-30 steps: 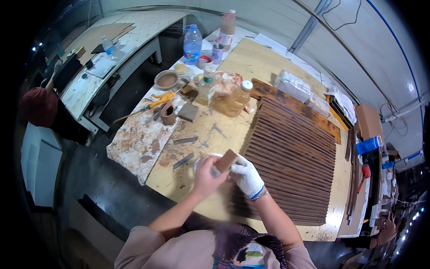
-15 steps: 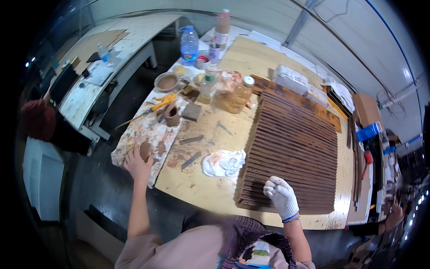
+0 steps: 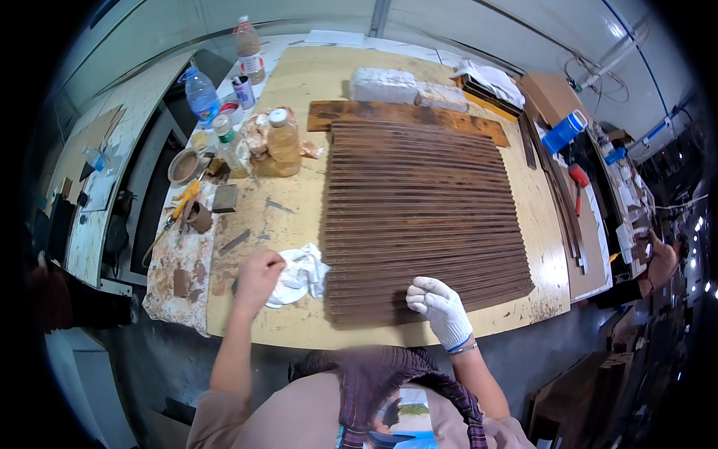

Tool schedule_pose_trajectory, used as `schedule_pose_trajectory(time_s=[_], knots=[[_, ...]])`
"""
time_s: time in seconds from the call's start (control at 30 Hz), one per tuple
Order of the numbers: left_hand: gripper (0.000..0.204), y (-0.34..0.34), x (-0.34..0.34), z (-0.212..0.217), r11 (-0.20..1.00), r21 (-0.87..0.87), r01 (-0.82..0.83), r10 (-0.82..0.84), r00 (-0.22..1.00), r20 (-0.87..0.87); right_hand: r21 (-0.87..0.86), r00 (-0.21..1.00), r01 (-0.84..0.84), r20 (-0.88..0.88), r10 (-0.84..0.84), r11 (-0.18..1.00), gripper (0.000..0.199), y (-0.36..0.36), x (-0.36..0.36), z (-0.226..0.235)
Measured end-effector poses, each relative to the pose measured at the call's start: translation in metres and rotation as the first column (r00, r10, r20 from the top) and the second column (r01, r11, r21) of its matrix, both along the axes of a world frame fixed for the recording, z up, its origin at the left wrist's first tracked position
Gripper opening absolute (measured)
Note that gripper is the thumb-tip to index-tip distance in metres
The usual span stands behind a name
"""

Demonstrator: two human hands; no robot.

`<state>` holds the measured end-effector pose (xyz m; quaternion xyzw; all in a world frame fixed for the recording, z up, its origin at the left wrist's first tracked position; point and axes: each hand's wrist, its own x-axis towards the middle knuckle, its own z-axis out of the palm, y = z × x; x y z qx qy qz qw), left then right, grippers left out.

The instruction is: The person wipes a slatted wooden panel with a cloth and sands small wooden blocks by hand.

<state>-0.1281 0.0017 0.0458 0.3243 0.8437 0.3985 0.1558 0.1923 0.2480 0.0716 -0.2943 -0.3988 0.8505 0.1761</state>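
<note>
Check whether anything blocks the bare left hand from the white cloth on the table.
Nothing visible does: the left hand is at the left edge of the white cloth, with no object between them. Whether they touch is unclear.

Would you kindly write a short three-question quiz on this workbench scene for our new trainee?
1. Multiple choice: what covers the right hand?
A) a black mitten
B) a white glove with a blue edge at the cuff
C) nothing at all

2. True or false: the small brown block lies on the stained cloth.

3. Fill in the gap: the crumpled white rag, beside the ribbed brown panel, is nearer to the person's ____ hand.

Key:
1: B
2: True
3: left (the bare left hand is right by it)
</note>
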Motion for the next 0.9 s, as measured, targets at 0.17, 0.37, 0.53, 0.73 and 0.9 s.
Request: schedule_pose_trajectory(time_s=[0.17, 0.37, 0.53, 0.73, 0.9], knots=[[0.014, 0.011, 0.027, -0.003, 0.954, -0.293, 0.065, -0.228, 0.792, -0.566, -0.011, 1.0, 0.015, 0.001, -0.015, 1.0, 0.05, 0.054, 0.048, -0.007], [0.008, 0.006, 0.042, 0.068, 0.99, 0.103, -0.096, 0.101, 0.994, -0.044, 0.208, 0.97, 0.229, 0.029, -0.24, 0.951, 0.045, 0.166, 0.148, 0.004], [0.02, 0.002, 0.049, 0.031, 0.916, -0.197, -0.348, 0.333, 0.937, -0.108, 0.705, 0.889, 0.135, 0.224, -0.398, 0.697, 0.07, 0.261, 0.242, -0.041], [0.021, 0.161, 0.152, 0.114, 0.852, 0.469, -0.234, -0.162, 0.733, 0.66, 0.763, 0.936, -0.035, 0.252, -0.247, 0.646, 0.103, 0.28, 0.28, -0.083], [0.023, 0.214, 0.168, 0.064, 0.99, 0.086, 0.113, -0.141, 0.87, 0.472, 0.824, 0.84, -0.442, 0.519, -0.16, 0.356, 0.124, 0.287, 0.265, -0.075]])
